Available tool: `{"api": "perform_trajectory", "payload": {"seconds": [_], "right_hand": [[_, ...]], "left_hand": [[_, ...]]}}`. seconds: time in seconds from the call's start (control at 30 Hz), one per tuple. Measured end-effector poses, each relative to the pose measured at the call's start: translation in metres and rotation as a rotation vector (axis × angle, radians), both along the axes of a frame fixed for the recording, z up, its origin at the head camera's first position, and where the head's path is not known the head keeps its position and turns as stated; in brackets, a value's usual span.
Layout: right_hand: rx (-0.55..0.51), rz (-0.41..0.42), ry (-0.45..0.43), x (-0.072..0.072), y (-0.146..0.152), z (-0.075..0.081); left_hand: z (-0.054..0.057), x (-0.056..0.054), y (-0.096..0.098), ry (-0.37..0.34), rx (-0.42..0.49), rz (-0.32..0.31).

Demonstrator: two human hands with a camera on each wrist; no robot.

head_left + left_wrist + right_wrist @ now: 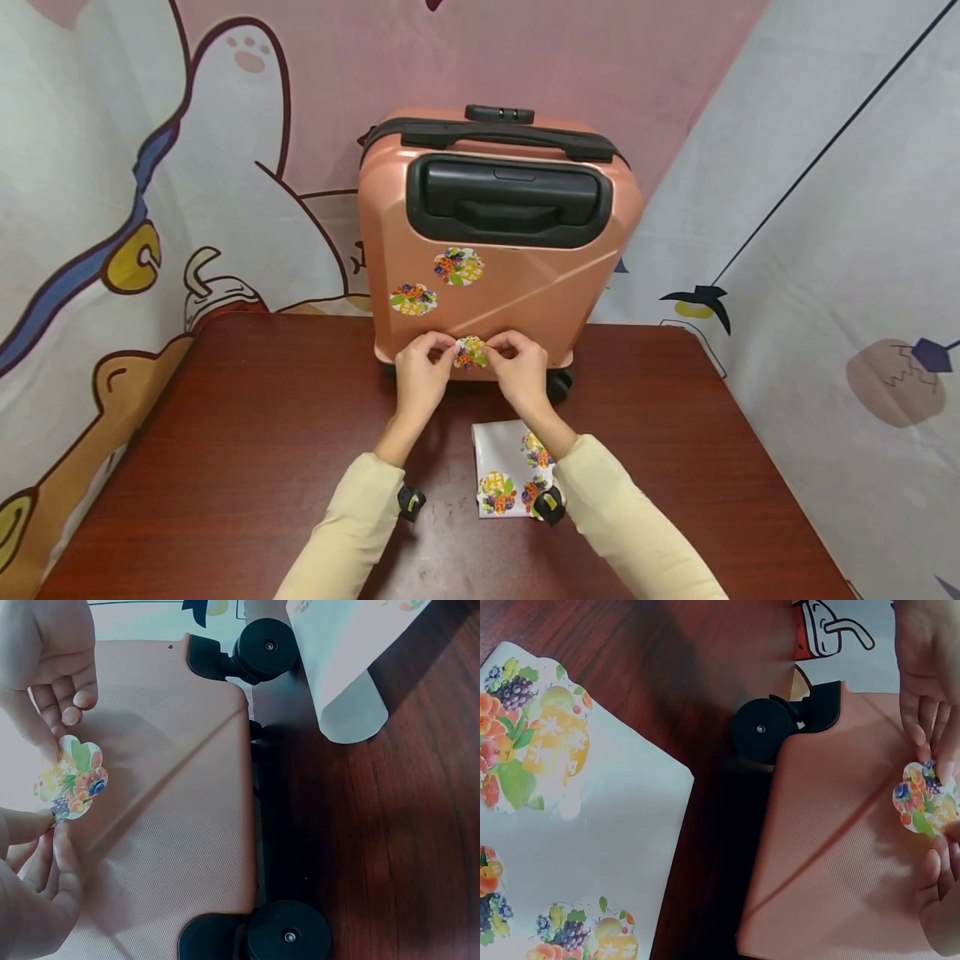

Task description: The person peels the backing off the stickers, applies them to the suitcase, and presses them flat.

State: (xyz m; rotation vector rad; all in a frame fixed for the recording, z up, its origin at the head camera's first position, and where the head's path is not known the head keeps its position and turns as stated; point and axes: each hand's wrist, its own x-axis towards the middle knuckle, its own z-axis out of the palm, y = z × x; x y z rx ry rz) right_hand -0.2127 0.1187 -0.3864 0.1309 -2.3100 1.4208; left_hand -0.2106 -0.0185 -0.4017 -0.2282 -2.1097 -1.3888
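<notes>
Head cam: sticker (471, 352) btwn both hands (423, 375) (522, 373), nr suitcase (517, 287) btm.

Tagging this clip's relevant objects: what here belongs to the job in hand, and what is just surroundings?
Part of the job:
fruit sticker, pinched by left hand and right hand
suitcase with two stickers on it
sticker sheet

Just surroundings:
table
printed backdrop

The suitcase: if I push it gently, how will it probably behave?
The suitcase may well roll, since it has wheels at its base. Pushed near the top, it could perhaps tip, because its body rises well above them. Its shell looks moulded and undented, so it will probably feel stiff.
</notes>
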Motion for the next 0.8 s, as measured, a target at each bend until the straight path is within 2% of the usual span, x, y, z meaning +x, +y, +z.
{"api": "perform_trajectory", "payload": {"seconds": [0.17,0.3,0.57,0.8], "right_hand": [[0.023,-0.030,0.058,-0.0009,-0.0055,-0.0004],[0.047,-0.051,0.103,-0.0022,-0.0082,-0.0021],[0.084,-0.093,0.162,-0.0054,-0.0102,-0.0039],[0.103,-0.122,0.181,-0.0068,-0.0112,-0.0044]], "left_hand": [[-0.0019,-0.0041,0.0008,0.051,-0.056,0.048],[-0.0038,-0.0064,0.0015,0.063,-0.079,0.075],[-0.0037,-0.0067,0.0028,0.070,-0.090,0.095],[-0.0042,-0.0077,0.0033,0.110,-0.113,0.113]]}}
